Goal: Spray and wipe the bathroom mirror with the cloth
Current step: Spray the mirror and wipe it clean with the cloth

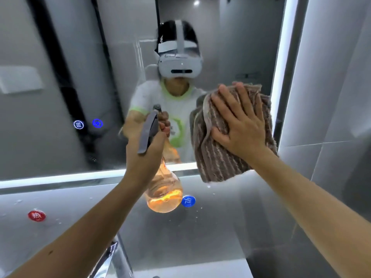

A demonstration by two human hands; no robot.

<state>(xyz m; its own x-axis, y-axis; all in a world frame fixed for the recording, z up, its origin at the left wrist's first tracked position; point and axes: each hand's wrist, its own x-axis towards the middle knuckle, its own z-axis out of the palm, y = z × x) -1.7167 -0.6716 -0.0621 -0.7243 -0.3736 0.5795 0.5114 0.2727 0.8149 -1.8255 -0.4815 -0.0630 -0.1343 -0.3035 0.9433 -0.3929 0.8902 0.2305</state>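
Observation:
The bathroom mirror [60,87] fills the upper part of the view, edged by a lit white strip along its bottom and right side. My right hand [239,121] lies flat, fingers spread, pressing a brown striped cloth [216,157] against the mirror's lower right corner; the cloth hangs below the mirror's bottom edge. My left hand [144,155] grips the neck of a clear orange spray bottle [164,195] with a grey trigger head, held just in front of the mirror's lower middle. A person's reflection shows in the glass.
Two lit touch icons [88,124] glow on the mirror at lower left. Below the mirror is a grey wall panel with a red sticker [36,215] and a blue sticker [188,201]. A chrome tap [112,261] stands at the bottom. Grey tiled wall [331,97] rises on the right.

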